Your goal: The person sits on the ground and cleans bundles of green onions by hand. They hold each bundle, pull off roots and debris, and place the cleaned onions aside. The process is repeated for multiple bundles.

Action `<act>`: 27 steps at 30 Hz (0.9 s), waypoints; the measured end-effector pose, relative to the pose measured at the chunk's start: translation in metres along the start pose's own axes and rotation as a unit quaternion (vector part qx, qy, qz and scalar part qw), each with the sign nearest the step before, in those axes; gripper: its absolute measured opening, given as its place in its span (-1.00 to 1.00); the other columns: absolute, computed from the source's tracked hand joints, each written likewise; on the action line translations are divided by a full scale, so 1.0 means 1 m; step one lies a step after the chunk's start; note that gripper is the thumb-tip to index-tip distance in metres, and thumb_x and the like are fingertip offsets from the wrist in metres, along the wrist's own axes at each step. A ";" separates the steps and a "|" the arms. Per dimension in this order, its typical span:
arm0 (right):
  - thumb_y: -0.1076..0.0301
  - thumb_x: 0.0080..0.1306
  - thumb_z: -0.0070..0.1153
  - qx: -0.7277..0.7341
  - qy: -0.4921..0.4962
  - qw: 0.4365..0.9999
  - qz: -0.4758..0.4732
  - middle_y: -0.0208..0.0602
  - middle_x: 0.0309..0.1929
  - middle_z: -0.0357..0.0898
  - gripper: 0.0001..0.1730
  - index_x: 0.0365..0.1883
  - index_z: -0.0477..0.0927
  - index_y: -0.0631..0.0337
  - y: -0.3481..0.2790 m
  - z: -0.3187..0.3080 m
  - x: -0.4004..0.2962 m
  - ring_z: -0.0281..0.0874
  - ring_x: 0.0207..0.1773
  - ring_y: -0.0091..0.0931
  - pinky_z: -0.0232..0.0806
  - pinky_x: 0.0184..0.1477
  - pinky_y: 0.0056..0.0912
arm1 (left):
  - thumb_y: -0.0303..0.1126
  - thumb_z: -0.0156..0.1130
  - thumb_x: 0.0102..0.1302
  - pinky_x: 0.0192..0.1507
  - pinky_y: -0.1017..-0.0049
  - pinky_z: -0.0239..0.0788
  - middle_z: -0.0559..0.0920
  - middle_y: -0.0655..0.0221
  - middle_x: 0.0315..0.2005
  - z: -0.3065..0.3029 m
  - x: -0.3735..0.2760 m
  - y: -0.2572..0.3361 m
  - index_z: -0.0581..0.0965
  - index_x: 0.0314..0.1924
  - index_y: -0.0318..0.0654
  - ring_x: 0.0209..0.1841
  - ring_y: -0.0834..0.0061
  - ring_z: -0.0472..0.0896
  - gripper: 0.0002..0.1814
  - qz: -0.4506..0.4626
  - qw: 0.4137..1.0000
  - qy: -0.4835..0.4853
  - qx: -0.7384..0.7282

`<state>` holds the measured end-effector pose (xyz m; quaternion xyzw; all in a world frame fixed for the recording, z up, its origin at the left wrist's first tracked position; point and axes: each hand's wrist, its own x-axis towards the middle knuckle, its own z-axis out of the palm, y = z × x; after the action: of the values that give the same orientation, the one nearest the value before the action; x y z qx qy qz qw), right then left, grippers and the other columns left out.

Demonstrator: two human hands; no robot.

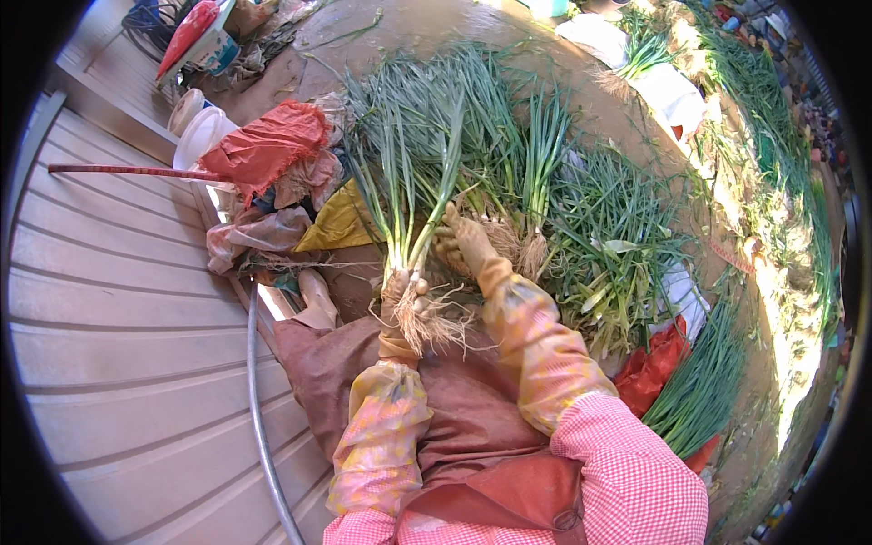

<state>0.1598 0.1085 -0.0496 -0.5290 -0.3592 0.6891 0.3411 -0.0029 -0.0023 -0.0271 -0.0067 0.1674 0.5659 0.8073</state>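
Note:
My left hand point(394, 300), in a dirty tan glove, is shut on a bunch of green onions point(409, 238); its white bulbs and stringy roots hang over the glove and its green leaves point away from me. Just right of the bunch is my right hand point(466, 238), gloved too, with the index finger extended beside the leaves and the other fingers curled. Whether anything lies within those fingers is hidden. Beyond both hands lies a large pile of green onions point(477, 116), and a smaller bunch point(541, 157) rests at its right with roots towards me.
Leaf trimmings point(606, 238) lie heaped at the right, near a red plastic bag point(650, 368) and another onion bundle point(702, 381). To the left are a corrugated metal wall point(136, 306), a grey hose point(259, 402), a white bucket point(201, 139) with red cloth point(272, 143) and a yellow sheet point(340, 221).

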 end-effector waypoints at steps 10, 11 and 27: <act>0.11 0.50 -0.14 0.080 0.160 0.978 0.110 -0.46 -0.63 0.52 -0.56 -0.31 0.63 0.28 -0.028 0.055 0.007 0.23 -0.79 -0.66 0.10 -0.78 -0.60 | -0.16 -0.09 0.51 -0.62 0.54 0.32 0.57 0.33 -0.47 0.003 -0.005 0.002 0.41 -0.10 -0.26 -0.63 0.57 0.52 -0.70 0.044 0.998 -0.032 -0.018; 0.14 0.50 -0.15 0.082 0.130 0.974 0.165 -0.46 -0.63 0.51 -0.59 -0.28 0.61 0.28 -0.034 0.059 -0.004 0.25 -0.78 -0.67 0.12 -0.77 -0.61 | -0.16 -0.09 0.51 -0.62 0.54 0.32 0.57 0.33 -0.47 0.001 -0.008 0.004 0.41 -0.10 -0.25 -0.63 0.58 0.52 -0.71 0.057 0.998 -0.017 -0.005; 0.04 0.47 -0.13 -0.275 0.037 0.952 -0.127 -0.10 0.25 0.42 -0.43 0.34 0.24 0.14 -0.001 -0.017 -0.005 0.50 0.18 -0.36 0.51 0.01 -0.37 | 0.07 -0.18 0.49 -0.20 0.31 0.36 0.51 0.42 -0.66 0.023 -0.010 0.008 0.48 -0.30 -0.21 -0.56 0.45 0.46 -0.51 -0.015 0.985 -0.119 -0.124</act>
<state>0.1776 0.1070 -0.0495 -0.5772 -0.5865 0.4945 0.2799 -0.0074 -0.0041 -0.0012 -0.0415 -0.0019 0.5672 0.8226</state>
